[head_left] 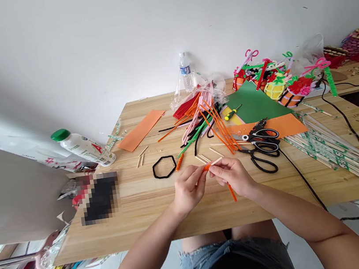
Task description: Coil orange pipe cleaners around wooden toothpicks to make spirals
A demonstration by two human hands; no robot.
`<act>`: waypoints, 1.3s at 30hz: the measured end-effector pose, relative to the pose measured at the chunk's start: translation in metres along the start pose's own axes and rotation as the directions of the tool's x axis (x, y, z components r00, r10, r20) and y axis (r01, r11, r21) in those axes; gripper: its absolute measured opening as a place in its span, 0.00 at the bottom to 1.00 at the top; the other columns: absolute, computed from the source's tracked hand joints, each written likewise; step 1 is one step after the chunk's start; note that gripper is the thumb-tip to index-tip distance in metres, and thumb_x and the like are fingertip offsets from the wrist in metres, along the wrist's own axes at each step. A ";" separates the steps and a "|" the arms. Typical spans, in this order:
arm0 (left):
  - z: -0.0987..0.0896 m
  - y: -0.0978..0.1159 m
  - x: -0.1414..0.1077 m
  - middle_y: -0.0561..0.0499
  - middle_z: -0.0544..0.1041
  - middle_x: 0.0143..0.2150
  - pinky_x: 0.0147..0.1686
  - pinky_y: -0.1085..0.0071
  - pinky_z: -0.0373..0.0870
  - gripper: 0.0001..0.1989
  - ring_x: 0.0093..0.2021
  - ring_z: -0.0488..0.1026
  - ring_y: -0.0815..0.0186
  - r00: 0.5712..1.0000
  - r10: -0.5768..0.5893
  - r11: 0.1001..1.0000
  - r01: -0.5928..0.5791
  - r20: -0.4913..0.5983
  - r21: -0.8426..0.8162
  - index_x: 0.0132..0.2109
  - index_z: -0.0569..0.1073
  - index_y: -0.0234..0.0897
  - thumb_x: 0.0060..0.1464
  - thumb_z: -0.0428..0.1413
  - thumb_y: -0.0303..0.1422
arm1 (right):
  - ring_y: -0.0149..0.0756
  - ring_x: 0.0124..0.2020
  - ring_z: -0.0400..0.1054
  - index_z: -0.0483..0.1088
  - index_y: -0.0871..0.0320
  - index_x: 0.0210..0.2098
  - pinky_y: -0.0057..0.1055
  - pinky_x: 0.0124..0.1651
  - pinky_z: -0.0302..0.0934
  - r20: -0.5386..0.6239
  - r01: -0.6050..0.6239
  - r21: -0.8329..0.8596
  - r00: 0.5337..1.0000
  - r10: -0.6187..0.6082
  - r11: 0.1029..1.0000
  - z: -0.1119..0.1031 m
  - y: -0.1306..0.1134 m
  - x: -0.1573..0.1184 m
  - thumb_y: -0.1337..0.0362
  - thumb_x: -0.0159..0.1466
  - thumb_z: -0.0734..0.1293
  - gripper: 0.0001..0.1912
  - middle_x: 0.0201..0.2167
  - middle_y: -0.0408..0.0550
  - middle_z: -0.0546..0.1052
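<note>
Near the desk's (137, 216) front edge, my left hand (188, 187) and right hand (234, 176) pinch a fuzzy orange stem (207, 167) coiled around a smooth pale wooden stick (216, 161). A black fuzzy hexagon (164, 167) lies left of them, beside a tight orange coil (180, 162).

Both bare forearms reach in over the pale wooden desk (144, 219), angled toward each other. The bare left hand (188, 186) and bare right hand (233, 175) meet above its near part (close together), fingers bent and pinching.
</note>
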State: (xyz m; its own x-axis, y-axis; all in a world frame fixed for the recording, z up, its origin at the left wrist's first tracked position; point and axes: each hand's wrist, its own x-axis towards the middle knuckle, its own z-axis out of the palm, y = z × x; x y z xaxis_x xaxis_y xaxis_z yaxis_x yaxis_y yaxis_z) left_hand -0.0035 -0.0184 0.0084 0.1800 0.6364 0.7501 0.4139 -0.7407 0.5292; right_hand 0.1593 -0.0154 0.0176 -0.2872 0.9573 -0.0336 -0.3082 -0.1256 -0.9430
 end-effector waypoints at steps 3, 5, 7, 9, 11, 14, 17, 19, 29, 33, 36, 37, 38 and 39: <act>-0.004 0.000 0.003 0.47 0.75 0.28 0.29 0.72 0.67 0.07 0.28 0.70 0.68 0.981 -0.171 0.973 0.184 0.096 -0.140 0.38 0.78 0.34 0.57 0.56 0.31 | 0.21 0.16 0.54 0.77 0.60 0.33 0.24 0.18 0.47 0.017 0.013 -0.042 1.000 -0.012 0.999 -0.003 -0.003 0.001 0.56 0.56 0.73 0.13 0.22 0.42 0.72; -0.007 -0.001 0.006 0.48 0.73 0.26 0.24 0.74 0.64 0.11 0.26 0.69 0.69 0.875 -0.379 0.817 0.469 0.302 -0.334 0.36 0.77 0.33 0.56 0.57 0.37 | 0.21 0.16 0.54 0.77 0.60 0.33 0.24 0.18 0.47 0.043 0.045 -0.090 0.998 -0.042 0.995 -0.006 -0.006 0.001 0.56 0.56 0.73 0.13 0.22 0.42 0.72; -0.010 -0.002 0.008 0.49 0.71 0.22 0.18 0.76 0.57 0.19 0.21 0.67 0.70 0.664 -0.479 0.471 0.746 0.574 -0.470 0.33 0.76 0.31 0.55 0.56 0.46 | 0.22 0.16 0.54 0.78 0.60 0.34 0.24 0.18 0.48 0.079 0.089 -0.142 0.994 -0.078 0.986 -0.007 -0.007 0.002 0.55 0.56 0.72 0.14 0.21 0.43 0.73; -0.011 -0.003 0.009 0.51 0.68 0.19 0.14 0.77 0.50 0.23 0.16 0.63 0.71 0.473 -0.432 0.126 0.875 0.768 -0.468 0.30 0.74 0.30 0.53 0.55 0.50 | 0.23 0.17 0.55 0.78 0.60 0.34 0.25 0.19 0.49 0.112 0.123 -0.190 0.988 -0.103 0.974 -0.007 -0.008 0.001 0.54 0.56 0.72 0.14 0.21 0.43 0.73; -0.011 -0.004 0.009 0.54 0.65 0.16 0.14 0.77 0.46 0.23 0.14 0.60 0.73 0.398 -0.401 -0.025 0.895 0.825 -0.444 0.29 0.74 0.30 0.50 0.58 0.50 | 0.24 0.18 0.55 0.78 0.60 0.35 0.25 0.19 0.49 0.133 0.137 -0.223 0.985 -0.109 0.965 -0.007 -0.009 0.000 0.54 0.56 0.72 0.15 0.21 0.44 0.73; -0.012 -0.004 0.010 0.56 0.63 0.16 0.15 0.77 0.45 0.20 0.15 0.58 0.74 0.440 -0.482 0.060 0.880 0.758 -0.472 0.31 0.75 0.30 0.47 0.62 0.46 | 0.24 0.18 0.56 0.78 0.61 0.36 0.25 0.20 0.50 0.129 0.112 -0.238 0.988 -0.083 0.965 -0.007 -0.008 0.000 0.54 0.57 0.71 0.16 0.23 0.45 0.75; -0.012 -0.002 0.011 0.54 0.65 0.19 0.18 0.76 0.52 0.17 0.18 0.60 0.73 0.631 -0.508 0.449 0.775 0.586 -0.445 0.30 0.76 0.31 0.52 0.59 0.44 | 0.23 0.17 0.55 0.78 0.61 0.35 0.24 0.19 0.49 0.083 0.066 -0.211 0.995 -0.050 0.975 -0.008 -0.006 0.002 0.53 0.57 0.71 0.16 0.23 0.44 0.74; -0.011 -0.001 0.010 0.51 0.68 0.22 0.23 0.73 0.58 0.15 0.22 0.62 0.71 0.818 -0.403 0.777 0.543 0.411 -0.319 0.31 0.77 0.32 0.57 0.56 0.40 | 0.21 0.16 0.54 0.77 0.61 0.34 0.24 0.18 0.48 0.055 0.031 -0.159 0.998 -0.022 0.987 -0.008 -0.004 0.004 0.53 0.56 0.72 0.16 0.22 0.43 0.72; -0.002 -0.009 -0.002 0.46 0.75 0.28 0.31 0.69 0.67 0.10 0.29 0.70 0.65 0.989 0.034 0.983 -0.059 0.144 0.175 0.43 0.78 0.35 0.59 0.52 0.28 | 0.20 0.15 0.53 0.76 0.61 0.30 0.23 0.17 0.46 -0.026 -0.059 -0.032 0.998 0.058 0.998 -0.003 0.000 0.005 0.55 0.53 0.74 0.15 0.21 0.41 0.72; -0.007 -0.004 0.002 0.47 0.75 0.29 0.29 0.71 0.68 0.09 0.29 0.71 0.67 0.977 -0.105 0.991 0.119 0.187 -0.067 0.45 0.77 0.35 0.58 0.55 0.30 | 0.20 0.14 0.52 0.74 0.61 0.28 0.23 0.17 0.44 0.012 -0.072 0.010 0.997 0.072 0.997 -0.006 -0.005 0.005 0.55 0.53 0.75 0.14 0.21 0.41 0.71; -0.011 -0.001 0.005 0.44 0.77 0.37 0.34 0.70 0.71 0.15 0.33 0.74 0.65 0.935 -0.211 0.872 0.312 0.286 -0.376 0.50 0.75 0.35 0.55 0.59 0.32 | 0.18 0.14 0.49 0.73 0.61 0.26 0.23 0.16 0.40 0.018 -0.114 0.116 0.993 0.113 0.987 -0.009 -0.011 0.007 0.56 0.51 0.76 0.14 0.20 0.40 0.70; -0.011 0.000 0.006 0.43 0.77 0.40 0.36 0.68 0.72 0.16 0.35 0.74 0.65 0.924 -0.236 0.805 0.360 0.302 -0.472 0.51 0.74 0.35 0.55 0.59 0.32 | 0.18 0.14 0.48 0.73 0.61 0.26 0.22 0.16 0.39 0.019 -0.127 0.149 0.992 0.125 0.981 -0.010 -0.013 0.007 0.57 0.51 0.76 0.14 0.21 0.40 0.70; -0.011 0.000 0.005 0.42 0.77 0.41 0.37 0.68 0.72 0.17 0.37 0.75 0.64 0.914 -0.260 0.734 0.397 0.311 -0.552 0.52 0.74 0.36 0.55 0.59 0.32 | 0.17 0.14 0.48 0.72 0.61 0.25 0.22 0.16 0.38 0.023 -0.137 0.175 0.991 0.136 0.975 -0.011 -0.014 0.008 0.57 0.51 0.76 0.14 0.21 0.40 0.70; -0.011 0.001 0.005 0.43 0.77 0.41 0.36 0.68 0.72 0.16 0.36 0.75 0.65 0.905 -0.283 0.667 0.423 0.318 -0.613 0.52 0.74 0.36 0.56 0.59 0.31 | 0.17 0.13 0.47 0.72 0.61 0.25 0.22 0.16 0.37 0.028 -0.146 0.196 0.989 0.143 0.970 -0.012 -0.015 0.009 0.58 0.51 0.76 0.14 0.21 0.39 0.70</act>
State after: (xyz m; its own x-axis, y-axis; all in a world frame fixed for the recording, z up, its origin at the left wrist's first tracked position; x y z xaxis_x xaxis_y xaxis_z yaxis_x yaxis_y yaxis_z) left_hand -0.0126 -0.0184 0.0167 0.3292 0.8538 0.4033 -0.1951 -0.3564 0.9138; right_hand 0.1719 -0.0020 0.0273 -0.3540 0.9217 -0.1586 -0.4347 -0.3123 -0.8447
